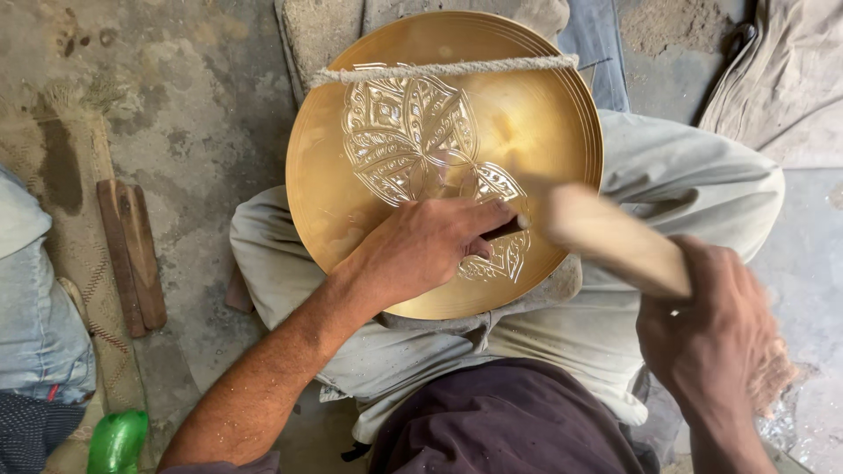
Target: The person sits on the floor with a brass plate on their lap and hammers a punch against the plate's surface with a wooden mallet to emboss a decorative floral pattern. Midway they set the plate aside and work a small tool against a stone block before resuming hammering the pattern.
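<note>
A round brass plate (527, 132) with an engraved leaf pattern lies on my lap, held down by a rope (439, 70) across its top. My left hand (430, 246) rests on the plate's lower part and grips a small dark chisel (509, 228), its tip on the engraving. My right hand (711, 338) holds a wooden mallet (615, 237), blurred, with its head close to the chisel's end.
Two wooden sticks (132, 254) lie on the concrete floor at left. A green plastic bottle (118, 441) sits at the bottom left, beside a person's leg in jeans (35, 325). Cloth (781, 79) lies at the top right.
</note>
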Action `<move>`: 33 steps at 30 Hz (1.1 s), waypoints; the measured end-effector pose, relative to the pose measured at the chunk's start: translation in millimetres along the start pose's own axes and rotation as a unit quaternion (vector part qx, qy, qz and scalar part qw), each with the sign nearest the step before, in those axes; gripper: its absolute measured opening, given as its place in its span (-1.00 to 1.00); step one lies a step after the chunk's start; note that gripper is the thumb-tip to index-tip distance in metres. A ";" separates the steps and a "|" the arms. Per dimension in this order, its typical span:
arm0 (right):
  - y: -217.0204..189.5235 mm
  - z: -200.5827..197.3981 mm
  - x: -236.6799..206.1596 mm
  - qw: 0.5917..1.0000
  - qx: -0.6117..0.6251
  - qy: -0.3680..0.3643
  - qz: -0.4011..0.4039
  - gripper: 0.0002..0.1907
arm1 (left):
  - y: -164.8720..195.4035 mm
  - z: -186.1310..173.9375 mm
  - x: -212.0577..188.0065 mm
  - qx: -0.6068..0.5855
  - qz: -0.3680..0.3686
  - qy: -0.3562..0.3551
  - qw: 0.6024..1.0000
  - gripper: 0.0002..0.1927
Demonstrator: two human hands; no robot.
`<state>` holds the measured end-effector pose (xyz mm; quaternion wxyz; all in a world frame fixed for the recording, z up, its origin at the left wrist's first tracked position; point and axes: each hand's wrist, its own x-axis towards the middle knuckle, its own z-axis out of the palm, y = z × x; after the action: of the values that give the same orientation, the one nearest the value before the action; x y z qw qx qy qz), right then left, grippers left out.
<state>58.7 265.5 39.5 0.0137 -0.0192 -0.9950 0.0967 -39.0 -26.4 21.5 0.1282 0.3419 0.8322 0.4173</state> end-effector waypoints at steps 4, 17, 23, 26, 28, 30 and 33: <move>3.9 5.6 5.6 0.991 0.119 -0.036 0.043 -0.63 | 1.2 -1.3 3.7 -0.010 -0.055 -0.048 0.997 -0.57; -11.9 -23.3 79.3 0.983 0.004 -0.021 -0.180 -0.74 | 15.1 17.4 -27.8 -0.038 -0.130 0.192 0.972 -0.72; -35.3 -54.2 107.6 0.971 -0.050 -0.065 -0.225 -0.66 | 23.8 35.4 -35.8 -0.017 -0.208 0.253 0.945 -0.73; -45.5 -59.4 107.3 0.980 0.055 -0.095 -0.168 -0.68 | 25.5 39.3 -39.7 -0.035 -0.176 0.314 0.932 -0.70; -48.2 -62.5 104.6 0.979 0.029 -0.087 -0.182 -0.71 | 24.1 40.0 -41.7 -0.008 -0.176 0.289 0.941 -0.73; -47.6 -65.9 102.3 0.939 -0.146 -0.012 -0.311 -0.79 | 21.8 40.6 -42.1 -0.009 -0.177 0.281 0.943 -0.74; -44.5 -67.7 101.1 0.972 0.006 -0.074 -0.225 -0.64 | 16.4 41.1 -38.5 -0.039 -0.173 0.284 0.942 -0.71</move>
<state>-41.8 238.9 116.9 -0.0389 0.2123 -0.9715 0.0981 17.3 -20.6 6.1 -0.0298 0.0549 0.8632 0.5010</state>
